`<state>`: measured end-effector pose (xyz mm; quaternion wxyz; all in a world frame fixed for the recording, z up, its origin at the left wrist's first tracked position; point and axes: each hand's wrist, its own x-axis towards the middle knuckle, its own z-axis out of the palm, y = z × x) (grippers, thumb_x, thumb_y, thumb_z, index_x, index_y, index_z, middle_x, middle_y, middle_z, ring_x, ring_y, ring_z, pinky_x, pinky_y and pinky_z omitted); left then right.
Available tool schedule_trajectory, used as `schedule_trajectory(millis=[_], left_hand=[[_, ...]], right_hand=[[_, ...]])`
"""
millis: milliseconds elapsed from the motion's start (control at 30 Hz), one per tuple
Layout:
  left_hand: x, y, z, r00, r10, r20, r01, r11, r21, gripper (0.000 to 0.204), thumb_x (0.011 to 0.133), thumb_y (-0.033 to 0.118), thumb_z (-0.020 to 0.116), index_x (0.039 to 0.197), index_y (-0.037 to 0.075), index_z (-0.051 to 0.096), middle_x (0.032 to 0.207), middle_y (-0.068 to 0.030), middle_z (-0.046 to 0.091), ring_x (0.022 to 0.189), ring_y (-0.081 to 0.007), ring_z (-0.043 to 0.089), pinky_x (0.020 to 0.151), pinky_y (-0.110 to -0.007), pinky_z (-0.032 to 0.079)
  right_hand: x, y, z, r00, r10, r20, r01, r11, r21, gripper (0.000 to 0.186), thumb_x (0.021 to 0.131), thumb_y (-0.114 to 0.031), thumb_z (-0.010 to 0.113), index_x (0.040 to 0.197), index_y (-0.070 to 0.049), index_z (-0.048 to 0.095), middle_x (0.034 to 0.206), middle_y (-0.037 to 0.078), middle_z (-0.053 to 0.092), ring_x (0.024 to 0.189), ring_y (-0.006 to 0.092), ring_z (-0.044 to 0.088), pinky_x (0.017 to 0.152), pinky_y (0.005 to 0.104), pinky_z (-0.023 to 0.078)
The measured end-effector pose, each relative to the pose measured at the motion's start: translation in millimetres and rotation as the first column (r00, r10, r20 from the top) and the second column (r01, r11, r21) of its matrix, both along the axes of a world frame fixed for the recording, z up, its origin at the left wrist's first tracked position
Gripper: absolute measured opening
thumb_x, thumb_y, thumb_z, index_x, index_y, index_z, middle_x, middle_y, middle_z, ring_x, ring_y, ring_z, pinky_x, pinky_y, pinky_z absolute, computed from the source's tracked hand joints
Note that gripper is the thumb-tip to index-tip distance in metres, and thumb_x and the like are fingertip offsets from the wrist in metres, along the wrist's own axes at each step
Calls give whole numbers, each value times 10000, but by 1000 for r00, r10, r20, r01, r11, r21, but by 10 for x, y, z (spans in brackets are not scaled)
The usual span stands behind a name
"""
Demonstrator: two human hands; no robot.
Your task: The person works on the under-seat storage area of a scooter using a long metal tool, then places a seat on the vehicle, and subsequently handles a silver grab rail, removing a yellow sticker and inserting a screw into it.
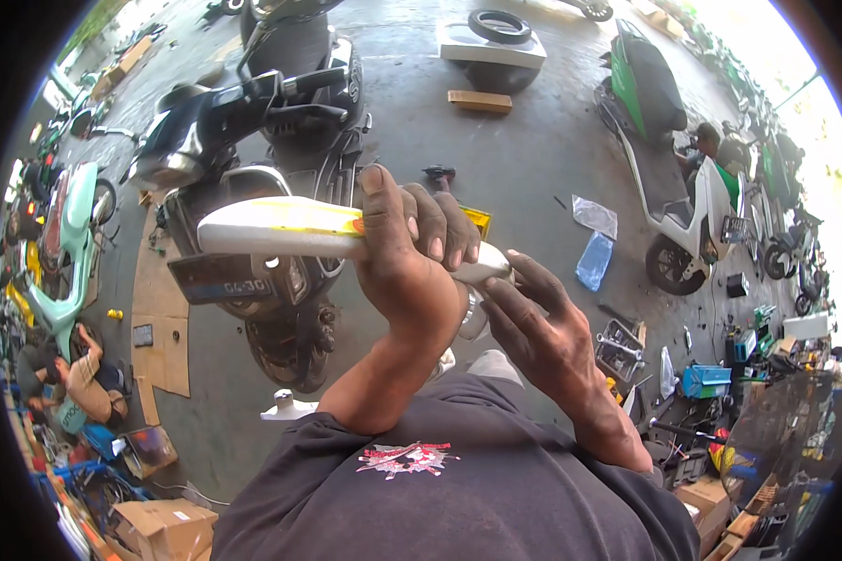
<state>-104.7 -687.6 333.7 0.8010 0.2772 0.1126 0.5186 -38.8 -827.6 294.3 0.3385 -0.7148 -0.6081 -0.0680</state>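
head view, the only one. white panel with a yellow stripe [281, 220] is up in the air over the middle of the floor [220, 444], lying nearly level across the front of the wearer's body.

left hand [407, 234]: grip wrapped round the panel right of its middle, thumb up on the near side, fingers bent over the far side. likely clasped so because this one hand bears most of the weight.

right hand [538, 313]: fingers bent against the narrow right end; thumb out of sight, so cannot tell whether the grip pinches or only rests there. perhaps placed to steady that tip.

floor, toward left edge: flattened cardboard [164, 337], small things on it, probably laid down to keep parts off the ground. dark scooter [318, 140] between it and the hands.

floor, right of the hands: clear bag [595, 216] with blue packet [594, 262] just beside it; nearer the right edge, blue box [706, 381] among loose tools, apparently within easy reach.

floor, far edge: tyre [500, 26] on a white box [491, 49].
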Motion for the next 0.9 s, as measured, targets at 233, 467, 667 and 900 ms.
schedule_trajectory(millis=[233, 467, 667, 900], left_hand=[[382, 97, -17, 994, -108, 4, 107, 994, 6, 379, 1018, 348, 354, 684, 170, 335, 493, 37, 272, 398, -93, 267, 424, -261, 317], [995, -7, -58, 990, -137, -40, 136, 991, -19, 392, 1017, 346, 362, 668, 171, 328, 491, 39, 262, 404, -94, 259, 432, -259, 317], [1860, -295, -135, 990, -98, -97, 96, 995, -18, 400, 1017, 343, 360, 656, 175, 326, 491, 40, 260, 406, -92, 249, 430, -260, 303], [3138, -814, -221, 984, -177, 2, 177, 984, 30, 408, 1018, 317, 334, 636, 174, 324, 485, 43, 257, 397, -87, 239, 409, -259, 291]], right_hand=[[325, 52, -148, 994, -37, 98, 28, 996, 90, 472, 705, -51, 744, 1142, -153, 599, 1258, 198, 501, 914, 315, 644, 686, 360, 584], [913, -55, -273, 992, -47, 120, 31, 991, 131, 462, 678, -39, 747, 1107, -146, 612, 1221, 189, 531, 885, 314, 654, 648, 349, 582], [1824, -317, -403, 997, -6, 77, -7, 987, 162, 440, 673, -45, 743, 1082, -144, 618, 1210, 174, 536, 870, 301, 657, 642, 342, 582], [3137, -917, -279, 980, -43, -193, 72, 986, 148, 291, 713, -51, 746, 968, -89, 610, 1113, 148, 592, 855, 276, 663, 637, 330, 567]])
